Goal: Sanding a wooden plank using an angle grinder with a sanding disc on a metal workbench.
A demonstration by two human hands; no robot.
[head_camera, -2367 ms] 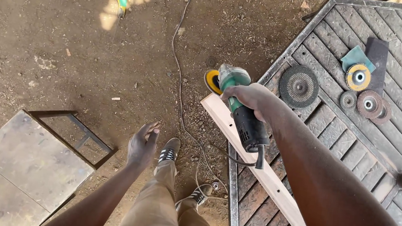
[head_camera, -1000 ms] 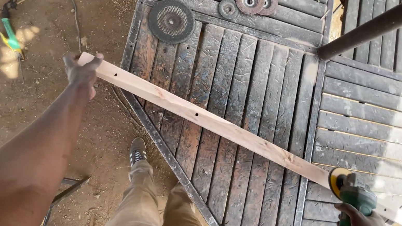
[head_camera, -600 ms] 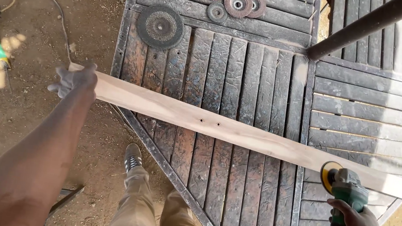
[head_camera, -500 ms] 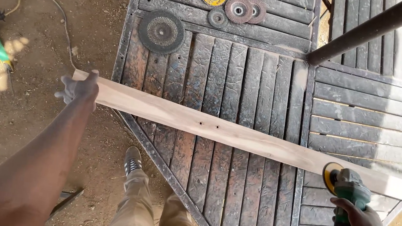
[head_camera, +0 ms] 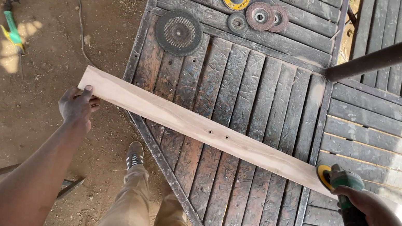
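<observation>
Item: one long pale plank, lying slantwise across the slatted metal table, its near end overhanging the table's left edge and its far end running out past the lower right. Two small holes show near its middle. Left hand: grip closed on the overhanging end, thumb on top, steadying the plank. Right hand: grip clenched around the body of a green grinder, whose yellow disc sits at the plank's near edge, touching or just beside it; which cannot be told. Step in hand, as judged: sanding or smoothing the plank, tool set at the right-hand stretch. The next move would call for a firm hold at the left end so the plank does not swing on the slats, and an even pass of the disc along the edge. Also present: several spare discs along the table's far edge, a dark pole slanting in at the far right, a green tool and cable on the dirt floor.
</observation>
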